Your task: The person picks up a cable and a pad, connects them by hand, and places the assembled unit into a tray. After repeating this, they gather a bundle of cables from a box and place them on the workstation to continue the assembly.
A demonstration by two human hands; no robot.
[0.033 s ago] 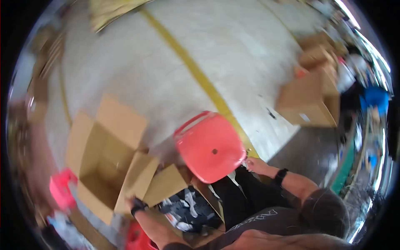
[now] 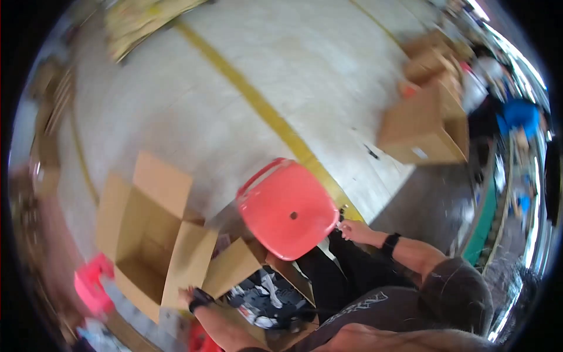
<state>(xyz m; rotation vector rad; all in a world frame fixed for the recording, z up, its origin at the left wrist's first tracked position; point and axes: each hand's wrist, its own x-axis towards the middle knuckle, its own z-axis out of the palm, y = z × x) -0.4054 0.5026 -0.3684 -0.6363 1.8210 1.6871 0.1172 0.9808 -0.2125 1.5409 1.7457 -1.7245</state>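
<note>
My left hand, with a black band at the wrist, is at the lower corner of a flap of a tall open cardboard box. Its fingers appear closed on the flap. My right hand is closed in a pinch beside the right edge of a red plastic stool; what its fingers hold, if anything, is too small to make out. In front of my body sits a second open carton, filled with dark and grey items. The tall box shows bare cardboard inside.
A pink plastic object stands left of the tall box, and a red one lies below my left forearm. Another carton lies at the right, near a blue container. A yellow line crosses the floor.
The whole view has shifted slightly, moving the stool and right-hand carton left and up. Both hands keep about the same places beside the flap and the stool.
</note>
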